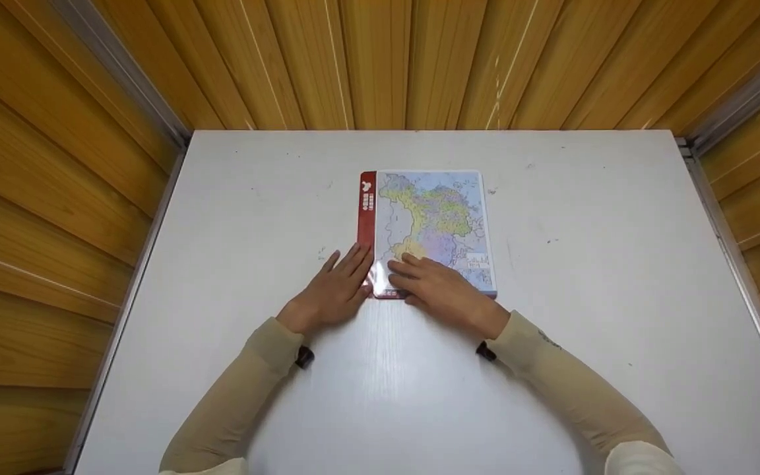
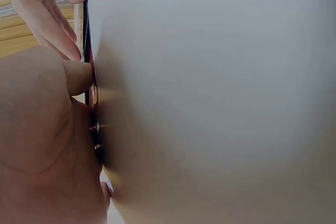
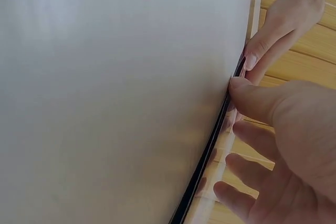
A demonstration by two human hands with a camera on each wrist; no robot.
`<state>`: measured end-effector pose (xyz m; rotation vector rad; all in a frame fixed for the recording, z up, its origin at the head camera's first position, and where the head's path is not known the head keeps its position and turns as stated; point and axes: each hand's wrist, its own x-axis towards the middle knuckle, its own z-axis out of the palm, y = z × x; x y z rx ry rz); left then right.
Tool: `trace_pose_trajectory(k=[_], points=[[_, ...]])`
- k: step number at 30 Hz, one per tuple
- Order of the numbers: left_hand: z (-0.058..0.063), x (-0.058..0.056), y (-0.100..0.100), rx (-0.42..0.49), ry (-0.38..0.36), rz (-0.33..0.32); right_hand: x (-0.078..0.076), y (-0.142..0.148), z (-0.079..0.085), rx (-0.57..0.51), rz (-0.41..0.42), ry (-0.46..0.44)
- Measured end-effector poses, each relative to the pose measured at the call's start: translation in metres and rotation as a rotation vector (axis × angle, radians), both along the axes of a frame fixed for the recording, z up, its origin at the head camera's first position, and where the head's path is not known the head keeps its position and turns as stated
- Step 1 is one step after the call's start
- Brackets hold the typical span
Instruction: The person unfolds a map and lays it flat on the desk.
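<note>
A flat, glossy map board (image 1: 433, 211) with rounded corners lies on the white table, coloured regions and blue sea printed on it. Down its left side runs a red strip (image 1: 367, 221) with white lettering. My left hand (image 1: 334, 290) rests with straight fingers along this strip, thumb near the front corner. The right hand (image 1: 443, 293) lies over the lower part of the map, fingers spread and pointing left. In the right wrist view, the thumb of my right hand (image 3: 299, 145) touches the board's thin dark front edge (image 3: 210, 142), while its other fingers lie loosely over the shiny face.
The white table (image 1: 584, 277) stretches out around the board, with small dark scuffs on it. Yellow wooden slat walls (image 1: 380, 66) stand behind it and at both sides, with metal rails along the side edges.
</note>
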<state>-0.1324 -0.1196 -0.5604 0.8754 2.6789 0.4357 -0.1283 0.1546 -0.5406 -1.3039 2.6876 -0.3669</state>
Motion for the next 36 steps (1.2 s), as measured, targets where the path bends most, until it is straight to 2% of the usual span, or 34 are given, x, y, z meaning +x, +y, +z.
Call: trace_pose_trajectory(k=[8,14,20,29,36], points=[[0.001,-0.001,0.001,-0.006,0.009,0.000,0.003,0.007,0.002,0.022,0.058,0.182],[0.002,-0.001,0.002,-0.025,0.012,0.003,0.011,0.014,0.005,0.056,0.062,0.285],[0.001,-0.001,0.004,-0.036,0.006,0.006,0.019,0.025,0.008,0.086,0.039,0.293],[0.000,0.001,0.002,-0.037,-0.005,0.001,0.026,0.050,0.012,0.033,0.006,0.368],[0.000,0.000,0.001,-0.040,0.002,0.000,0.027,0.066,0.012,0.018,-0.022,0.392]])
